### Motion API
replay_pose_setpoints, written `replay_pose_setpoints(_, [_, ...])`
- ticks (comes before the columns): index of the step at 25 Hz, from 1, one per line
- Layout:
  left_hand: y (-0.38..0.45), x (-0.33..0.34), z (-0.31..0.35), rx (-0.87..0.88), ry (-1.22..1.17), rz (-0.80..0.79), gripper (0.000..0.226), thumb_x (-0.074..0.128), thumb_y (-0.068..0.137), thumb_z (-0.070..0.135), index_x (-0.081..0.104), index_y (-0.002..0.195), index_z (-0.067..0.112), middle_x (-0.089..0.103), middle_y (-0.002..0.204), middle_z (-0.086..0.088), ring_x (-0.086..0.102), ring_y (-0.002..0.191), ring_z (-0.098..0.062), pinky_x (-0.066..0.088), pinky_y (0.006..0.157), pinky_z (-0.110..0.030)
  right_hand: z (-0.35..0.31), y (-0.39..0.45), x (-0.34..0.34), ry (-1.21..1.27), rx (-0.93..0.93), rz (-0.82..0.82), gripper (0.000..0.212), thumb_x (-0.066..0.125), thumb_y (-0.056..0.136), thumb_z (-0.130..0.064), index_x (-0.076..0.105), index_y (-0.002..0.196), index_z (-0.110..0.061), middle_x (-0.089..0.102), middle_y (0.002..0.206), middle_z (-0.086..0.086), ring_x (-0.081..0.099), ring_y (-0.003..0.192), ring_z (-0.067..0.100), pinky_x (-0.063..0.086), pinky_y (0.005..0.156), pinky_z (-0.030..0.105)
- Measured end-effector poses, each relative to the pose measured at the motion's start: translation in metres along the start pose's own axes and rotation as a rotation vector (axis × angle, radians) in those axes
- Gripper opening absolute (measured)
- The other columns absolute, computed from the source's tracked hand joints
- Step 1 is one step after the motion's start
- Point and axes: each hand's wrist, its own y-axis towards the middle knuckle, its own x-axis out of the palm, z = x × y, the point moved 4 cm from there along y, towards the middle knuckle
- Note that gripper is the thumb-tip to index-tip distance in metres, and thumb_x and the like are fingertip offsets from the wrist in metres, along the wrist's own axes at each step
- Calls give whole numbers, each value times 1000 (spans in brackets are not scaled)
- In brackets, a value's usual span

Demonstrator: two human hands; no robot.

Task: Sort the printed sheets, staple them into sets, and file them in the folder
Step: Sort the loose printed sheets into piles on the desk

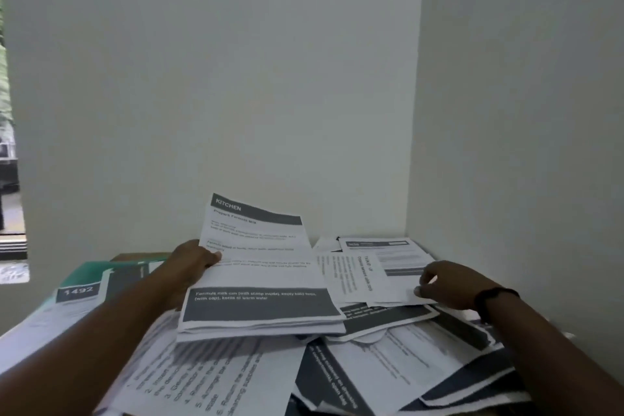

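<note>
My left hand (pixel 190 263) grips a small stack of printed sheets (pixel 260 277) by its left edge, thumb on top; the top sheet is headed "KITCHEN" and the stack is lifted and tilted above the pile. My right hand (pixel 449 284), with a dark band at the wrist, pinches the near corner of a white sheet (pixel 388 280) lying on the right. A messy pile of loose printed sheets (pixel 388 368) covers the table in front of me. A green and white folder or booklet marked "1492" (pixel 81 290) lies at the left.
White walls meet in a corner right behind the papers (pixel 410 233). More printed sheets (pixel 391 250) lie at the back right against the wall. A window or opening (pixel 10 145) shows at the far left edge.
</note>
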Motion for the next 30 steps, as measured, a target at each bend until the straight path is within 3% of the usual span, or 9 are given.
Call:
replay_pose_setpoints(2, [2, 17, -8, -36, 4, -55, 31, 53, 94, 0, 57, 125, -1, 65, 121, -20, 67, 93, -37, 54, 87, -47, 19, 17, -1, -29, 108, 10, 28, 60, 88, -43, 59, 98, -17, 63, 111, 3, 59, 105, 22, 41, 65, 22])
replay_pose_setpoints(5, [4, 37, -16, -49, -7, -108, 28, 51, 95, -3, 59, 121, 0, 68, 112, -17, 69, 85, -33, 56, 72, -37, 36, 31, -5, 88, 232, -38, 63, 63, 88, -44, 45, 136, -6, 50, 140, 10, 52, 121, 23, 43, 90, 25])
replay_pose_setpoints(7, [2, 44, -24, -27, 28, -87, 24, 50, 95, -5, 59, 115, 2, 66, 107, -11, 67, 78, -24, 49, 61, -28, 39, 39, -7, 132, 267, -43, 67, 63, 88, -45, 44, 138, -5, 48, 142, 11, 49, 126, 24, 40, 98, 27])
replay_pose_setpoints(11, [4, 51, -42, -21, 73, -110, 22, 50, 95, -6, 58, 113, 3, 63, 104, -8, 62, 78, -16, 44, 59, -25, 48, 64, 4, 247, 327, -37, 73, 69, 81, -49, 47, 137, -7, 49, 141, 11, 50, 125, 27, 41, 102, 31])
replay_pose_setpoints(16, [6, 49, -46, 2, 91, -107, 29, 55, 95, 1, 57, 123, 7, 68, 105, -7, 67, 84, -18, 48, 61, -25, 51, 76, 19, 318, 405, 54, 65, 76, 74, -45, 58, 124, -8, 61, 127, 8, 57, 114, 25, 46, 96, 30])
replay_pose_setpoints(20, [2, 52, -44, 12, 54, -118, 25, 53, 96, -1, 58, 118, 8, 69, 97, -3, 68, 82, -19, 48, 59, -25, 47, 75, 12, 367, 399, 106, 26, 77, 77, -22, 62, 92, -7, 63, 115, 14, 60, 109, 28, 49, 90, 28])
replay_pose_setpoints(24, [-3, 53, -40, 42, 24, -93, 19, 52, 96, -2, 58, 111, 8, 66, 82, 5, 66, 75, -18, 47, 56, -25, 54, 83, 14, 797, 342, 119, 14, 75, 76, 3, 61, 76, 2, 63, 89, 20, 60, 70, 29, 48, 44, 20])
replay_pose_setpoints(27, [-3, 50, -42, 25, -9, -51, 18, 52, 95, -3, 59, 109, 5, 68, 86, -2, 66, 77, -24, 47, 61, -28, 41, 76, 21, 1077, 184, -110, 11, 66, 81, 11, 62, 91, 10, 62, 72, 18, 56, 52, 25, 46, 50, 29])
replay_pose_setpoints(30, [0, 48, -46, -15, -41, -27, 23, 53, 94, -3, 60, 116, 1, 69, 107, -15, 67, 86, -33, 51, 74, -35, 12, 57, 30, 900, -49, -493, 29, 61, 86, 5, 59, 115, 2, 60, 78, 15, 52, 47, 16, 48, 47, 26])
